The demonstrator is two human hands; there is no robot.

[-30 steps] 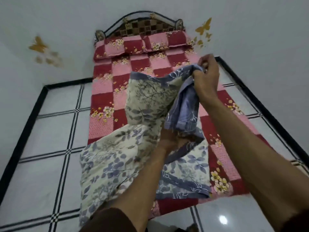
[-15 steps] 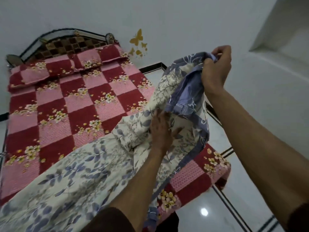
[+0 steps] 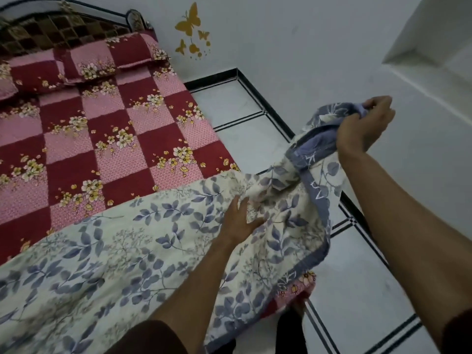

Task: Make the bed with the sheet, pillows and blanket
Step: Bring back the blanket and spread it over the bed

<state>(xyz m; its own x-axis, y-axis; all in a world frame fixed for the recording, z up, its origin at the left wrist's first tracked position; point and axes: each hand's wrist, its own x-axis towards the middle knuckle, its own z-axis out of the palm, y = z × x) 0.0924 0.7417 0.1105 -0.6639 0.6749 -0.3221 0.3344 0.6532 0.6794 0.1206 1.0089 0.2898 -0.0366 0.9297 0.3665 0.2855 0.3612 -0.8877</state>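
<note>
A cream blanket (image 3: 109, 254) with blue leaves and a blue border lies across the foot of the bed. My right hand (image 3: 362, 123) grips its blue-edged corner, raised out past the bed's right side over the floor. My left hand (image 3: 238, 221) lies flat on the blanket with its fingers spread, near the bunched folds. The red and pink checked sheet (image 3: 107, 139) with yellow flowers covers the mattress. Matching pillows (image 3: 102, 60) lie at the head, against the dark checked headboard (image 3: 51, 31).
White floor tiles (image 3: 245, 139) with black lines run along the bed's right side. A white wall with gold butterfly stickers (image 3: 191, 31) stands behind. A white ledge (image 3: 429, 52) juts out at the upper right. My feet show below the bed's corner.
My right hand has carried the blanket corner out to the right and lower, so the blanket spreads flatter over the bed's foot. My left hand has flattened on the fabric. The view has swung right.
</note>
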